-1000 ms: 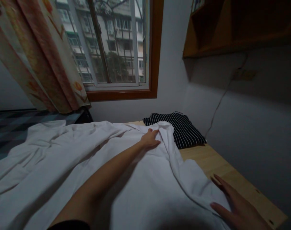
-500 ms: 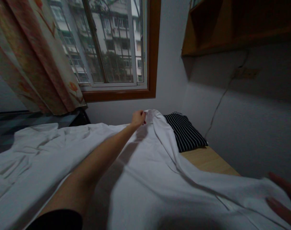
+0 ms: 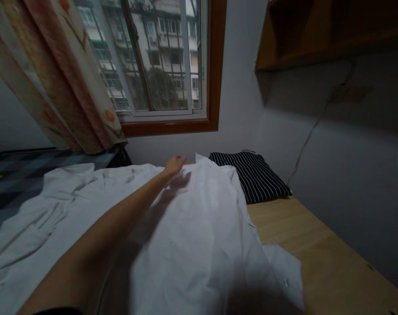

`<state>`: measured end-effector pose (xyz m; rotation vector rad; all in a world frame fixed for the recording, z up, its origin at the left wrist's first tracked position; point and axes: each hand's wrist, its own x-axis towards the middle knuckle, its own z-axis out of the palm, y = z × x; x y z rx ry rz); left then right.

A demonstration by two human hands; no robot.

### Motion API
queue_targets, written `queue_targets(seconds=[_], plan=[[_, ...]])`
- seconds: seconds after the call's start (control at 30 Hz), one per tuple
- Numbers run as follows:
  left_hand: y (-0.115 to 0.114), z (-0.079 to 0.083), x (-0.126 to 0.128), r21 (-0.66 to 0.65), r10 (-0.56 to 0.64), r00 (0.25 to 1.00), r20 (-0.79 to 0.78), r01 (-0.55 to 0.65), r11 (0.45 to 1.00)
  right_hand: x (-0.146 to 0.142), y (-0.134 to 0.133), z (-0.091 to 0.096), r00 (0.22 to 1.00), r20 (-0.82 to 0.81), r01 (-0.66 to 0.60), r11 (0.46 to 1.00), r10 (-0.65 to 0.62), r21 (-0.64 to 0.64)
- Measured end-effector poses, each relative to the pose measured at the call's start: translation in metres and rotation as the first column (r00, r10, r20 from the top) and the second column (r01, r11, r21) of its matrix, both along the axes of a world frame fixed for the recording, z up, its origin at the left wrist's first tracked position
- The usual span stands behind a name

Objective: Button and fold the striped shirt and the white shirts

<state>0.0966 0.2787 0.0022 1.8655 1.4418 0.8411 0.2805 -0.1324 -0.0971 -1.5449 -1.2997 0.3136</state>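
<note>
Far out at the end of a fully stretched arm, the left hand [image 3: 173, 165] lay with its fingers [image 3: 180, 159] loosely extended and released, gripping nothing, hovering at or just above the far edge of the white sheet [image 3: 199, 236]; whether the fingertips actually touched the cloth could not be told, as the hand was blurred. Its shadow fell on the fabric just beside it. The forearm ran back diagonally over the sheet toward the lower left of the view, bare to a dark sleeve at the bottom edge. The sheet itself was spread, rumpled, across most of the foreground, rising to a raised fold just right of the fingers and trailing over the wooden surface [image 3: 317, 245] on the right. Beyond that fold, near the hand but apart from it, a dark pinstriped folded cloth [image 3: 251, 173] rested on the wood against the wall. Behind the hand stood the window [image 3: 162, 61] with its wooden frame, a patterned curtain [image 3: 54, 74] hanging to the left. The right hand was out of sight.
</note>
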Motion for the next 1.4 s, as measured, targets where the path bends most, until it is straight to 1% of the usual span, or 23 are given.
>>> queue_targets(seconds=[0.1, 0.17, 0.23, 0.3, 0.37, 0.43, 0.5, 0.57, 0.6, 0.63, 0.7, 0.73, 0.77, 0.8, 0.83, 0.9, 0.97, 1.03, 1.1, 1.17, 1.23, 1.33, 1.4], plan=[[-0.057, -0.009, -0.019, 0.172, -0.174, 0.936, -0.307, 0.234, 0.957, 0.019, 0.016, 0.018, 0.988, -0.122, 0.084, 0.991, -0.096, -0.102], [-0.107, -0.016, -0.03, 0.238, -0.266, 0.825, -0.498, 0.425, 0.873, 0.032, 0.022, 0.023, 0.998, -0.001, 0.067, 0.987, -0.068, -0.147], [-0.159, -0.024, -0.041, 0.195, -0.381, 0.696, -0.609, 0.596, 0.779, 0.039, 0.023, 0.02, 0.983, 0.183, 0.06, 0.974, -0.02, -0.217], [-0.204, -0.032, -0.051, 0.077, -0.537, 0.536, -0.651, 0.751, 0.656, 0.039, 0.022, 0.01, 0.939, 0.34, 0.056, 0.956, 0.046, -0.286], [-0.237, -0.04, -0.061, -0.029, -0.646, 0.425, -0.634, 0.821, 0.57, 0.035, 0.022, 0.002, 0.914, 0.39, 0.031, 0.939, 0.113, -0.343], [-0.256, -0.045, -0.068, -0.082, -0.694, 0.392, -0.604, 0.836, 0.543, 0.034, 0.024, 0.002, 0.907, 0.388, 0.001, 0.921, 0.163, -0.389], [-0.263, -0.047, -0.071, -0.098, -0.702, 0.401, -0.588, 0.827, 0.554, 0.044, 0.028, 0.017, 0.91, 0.377, -0.013, 0.921, 0.172, -0.39], [-0.264, -0.048, -0.072, -0.111, -0.697, 0.408, -0.59, 0.814, 0.57, 0.068, 0.034, 0.045, 0.913, 0.407, 0.096, 0.948, 0.038, -0.304], [-0.263, -0.048, -0.072, -0.115, -0.693, 0.408, -0.594, 0.809, 0.576, 0.085, 0.036, 0.061, 0.891, 0.44, 0.229, 0.95, -0.115, -0.214], [-0.263, -0.048, -0.072, -0.116, -0.688, 0.409, -0.599, 0.806, 0.58, 0.102, 0.037, 0.077, 0.828, 0.472, 0.396, 0.912, -0.303, -0.11], [-0.263, -0.049, -0.071, -0.104, -0.679, 0.416, -0.605, 0.804, 0.585, 0.14, 0.039, 0.101, 0.592, 0.486, 0.687, 0.718, -0.642, 0.111], [-0.263, -0.049, -0.071, -0.096, -0.676, 0.42, -0.605, 0.805, 0.585, 0.158, 0.04, 0.108, 0.495, 0.471, 0.754, 0.63, -0.731, 0.186], [-0.264, -0.049, -0.071, -0.089, -0.675, 0.423, -0.605, 0.806, 0.585, 0.174, 0.042, 0.11, 0.45, 0.484, 0.782, 0.593, -0.751, 0.194], [-0.266, -0.049, -0.07, -0.087, -0.674, 0.425, -0.604, 0.806, 0.586, 0.188, 0.044, 0.107, 0.454, 0.522, 0.784, 0.602, -0.722, 0.15], [-0.267, -0.05, -0.07, -0.092, -0.676, 0.423, -0.603, 0.805, 0.586, 0.199, 0.046, 0.101, 0.505, 0.588, 0.754, 0.655, -0.632, 0.056], [-0.272, -0.05, -0.069, -0.108, -0.684, 0.417, -0.599, 0.803, 0.585, 0.212, 0.054, 0.081, 0.595, 0.712, 0.661, 0.731, -0.372, -0.169], [-0.277, -0.051, -0.068, -0.116, -0.701, 0.414, -0.581, 0.81, 0.574, 0.207, 0.066, 0.06, 0.582, 0.79, 0.591, 0.768, -0.193, -0.248], [-0.282, -0.05, -0.07, -0.105, -0.721, 0.424, -0.548, 0.821, 0.562, 0.183, 0.08, 0.045, 0.541, 0.821, 0.539, 0.824, -0.182, -0.173], [-0.288, -0.045, -0.076, -0.089, -0.724, 0.446, -0.527, 0.818, 0.568, 0.146, 0.094, 0.04, 0.592, 0.784, 0.411, 0.907, -0.187, -0.093], [-0.294, -0.035, -0.089, -0.079, -0.72, 0.455, -0.524, 0.816, 0.573, 0.103, 0.103, 0.041, 0.664, 0.733, 0.276, 0.96, -0.152, -0.051], [-0.301, -0.022, -0.105, -0.085, -0.747, 0.421, -0.515, 0.842, 0.533, 0.066, 0.107, 0.046, 0.67, 0.738, 0.154, 0.988, -0.081, -0.032], [-0.314, -0.005, -0.132, -0.119, -0.82, 0.323, -0.472, 0.899, 0.422, 0.032, 0.106, 0.052, 0.599, 0.798, -0.007, 0.997, 0.07, -0.082], [-0.321, -0.001, -0.147, -0.128, -0.832, 0.325, -0.45, 0.898, 0.42, 0.026, 0.105, 0.051, 0.547, 0.818, -0.074, 0.984, 0.178, -0.164]])
